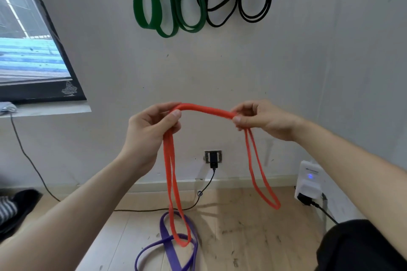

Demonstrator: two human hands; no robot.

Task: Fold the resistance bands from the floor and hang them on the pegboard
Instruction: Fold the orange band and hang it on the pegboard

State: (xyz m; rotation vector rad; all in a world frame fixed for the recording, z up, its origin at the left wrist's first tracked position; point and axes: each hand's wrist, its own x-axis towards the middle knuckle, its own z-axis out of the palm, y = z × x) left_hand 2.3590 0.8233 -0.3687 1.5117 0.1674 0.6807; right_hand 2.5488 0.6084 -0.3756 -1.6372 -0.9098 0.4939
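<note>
Two hands, left hand [152, 130] and right hand [262, 120], pinch the red band [207, 109] level between them; its loops hang down.

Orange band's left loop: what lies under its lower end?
The orange band hangs from both hands; its left loop ends over the purple band lying on the wooden floor. Whether they touch cannot be seen.

Both my bare forearms reach forward and up, hands level at chest height. My left hand [149, 130] pinches with thumb over curled fingers [176, 113]. My right hand [262, 120], palm down, pinches likewise, well apart from it.
</note>
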